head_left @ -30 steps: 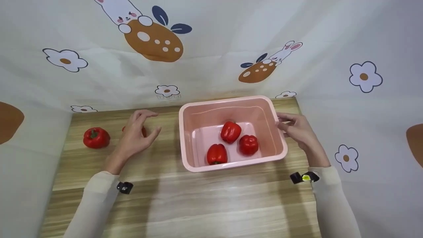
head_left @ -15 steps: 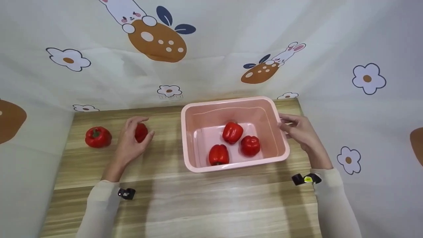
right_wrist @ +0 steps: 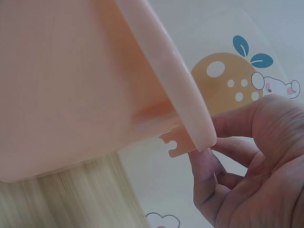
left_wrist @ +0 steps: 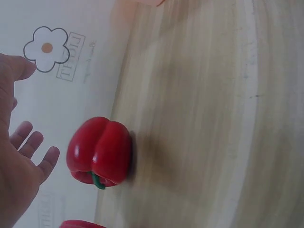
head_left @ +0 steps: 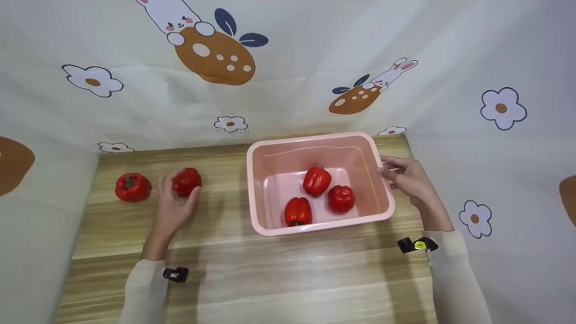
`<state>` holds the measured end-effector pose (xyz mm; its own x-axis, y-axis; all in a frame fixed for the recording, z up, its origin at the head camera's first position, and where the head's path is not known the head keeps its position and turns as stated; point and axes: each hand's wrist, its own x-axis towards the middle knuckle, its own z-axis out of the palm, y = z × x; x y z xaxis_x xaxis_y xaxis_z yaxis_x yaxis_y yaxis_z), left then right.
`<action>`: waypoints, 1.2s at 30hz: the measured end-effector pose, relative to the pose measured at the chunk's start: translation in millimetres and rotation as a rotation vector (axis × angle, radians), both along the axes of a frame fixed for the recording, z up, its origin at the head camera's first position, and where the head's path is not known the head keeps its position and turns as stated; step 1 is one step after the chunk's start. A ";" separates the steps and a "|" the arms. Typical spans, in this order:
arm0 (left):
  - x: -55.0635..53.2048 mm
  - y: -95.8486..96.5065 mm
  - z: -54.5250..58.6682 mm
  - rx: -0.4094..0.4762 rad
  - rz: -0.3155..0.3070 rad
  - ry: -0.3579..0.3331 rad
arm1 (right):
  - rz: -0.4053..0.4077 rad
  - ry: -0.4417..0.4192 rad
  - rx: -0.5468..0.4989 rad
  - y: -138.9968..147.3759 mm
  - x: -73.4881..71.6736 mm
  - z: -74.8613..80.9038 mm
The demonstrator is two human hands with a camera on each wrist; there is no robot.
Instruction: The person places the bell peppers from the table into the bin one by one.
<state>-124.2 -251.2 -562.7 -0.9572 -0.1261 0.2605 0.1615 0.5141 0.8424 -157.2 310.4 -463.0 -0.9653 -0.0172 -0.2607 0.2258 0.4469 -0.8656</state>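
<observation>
Fingers slack, left hand [head_left: 171, 209] hovers, red pepper [head_left: 187, 182] at one o'clock; right hand [head_left: 412, 183] pinches pink tub [head_left: 324, 225] at three.

Light glints off smooth, glossy peppers [head_left: 317, 181], a sheen runs over the smooth plastic bin [head_left: 251, 189] and wood-grain table [head_left: 279, 279], and backdrop [head_left: 288, 54] and sleeves [head_left: 454, 274] look like matt cloth.

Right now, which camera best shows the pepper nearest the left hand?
The left wrist: the pepper appears large, unobstructed, its green stem visible. Head shows it smaller, partly behind the left hand; right wrist doesn't show it.
</observation>
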 end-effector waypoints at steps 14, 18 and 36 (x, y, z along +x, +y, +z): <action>19.3 -11.9 -27.9 0.077 0.129 -0.046 | 0.005 -0.002 -0.017 2.3 0.2 -0.7; 21.4 -15.8 -38.3 0.070 0.127 -0.045 | -0.003 0.002 -0.020 3.6 0.2 -0.8; 15.2 -9.0 -61.5 0.184 0.248 -0.038 | 0.001 0.003 -0.031 3.2 -0.1 -1.8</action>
